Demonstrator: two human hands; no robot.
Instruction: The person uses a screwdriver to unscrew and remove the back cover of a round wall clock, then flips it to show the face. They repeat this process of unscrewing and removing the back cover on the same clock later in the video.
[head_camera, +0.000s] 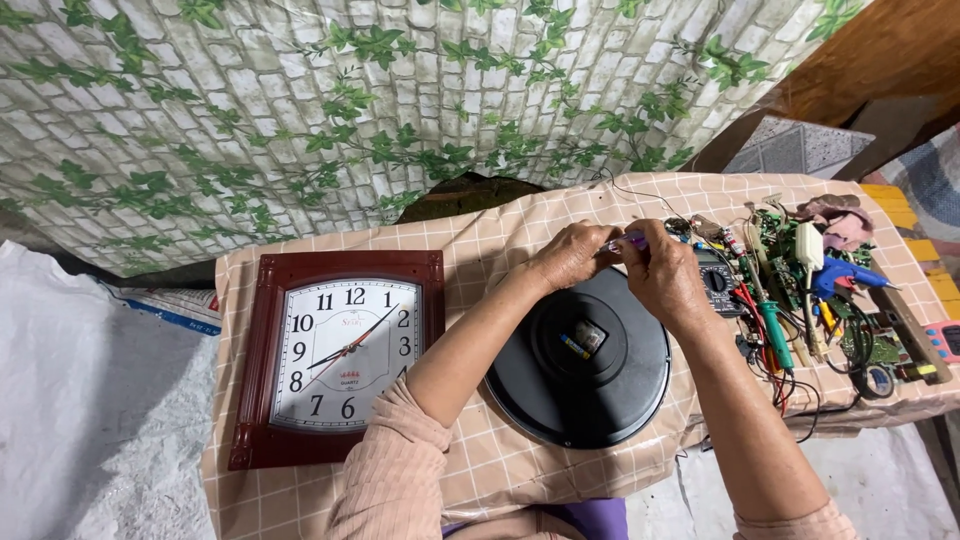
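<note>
Small purple item (630, 240), held between both hands at the table's far side, just past the 12 o'clock rim of the round clock (580, 360); too small and covered to tell what kind of thing it is. Left hand (572, 255) pinches it from the 9 o'clock side, fingers closed on it. Right hand (668, 282) closes on it from the 3 o'clock side, fingertips meeting the left's. Hands together, touching at the item.

Round clock: black, face down, back up, lying flat on the table (480, 240) under the hands. At its centre a movement box (585, 340) with a yellow battery in it. Right wrist hangs over the clock's 2 o'clock edge, left forearm crosses its 10 o'clock edge.

Square clock (340, 355): dark red frame, white dial, face up, at 9 o'clock of the round one, near but apart.

Table covered in beige checked cloth. At 3 o'clock of the hands, a clutter pile: multimeter (716, 280) just beside the right hand, green-handled screwdriver (775, 335), blue glue gun (840, 277), circuit boards (785, 232), red and black leads, tape roll (878, 380). A pink rag (845, 222) at the pile's 12 o'clock end.

Behind the table, at 12 o'clock, a brick-and-ivy patterned sheet (300, 110). White sacking (90, 400) at 9 o'clock of the table.
</note>
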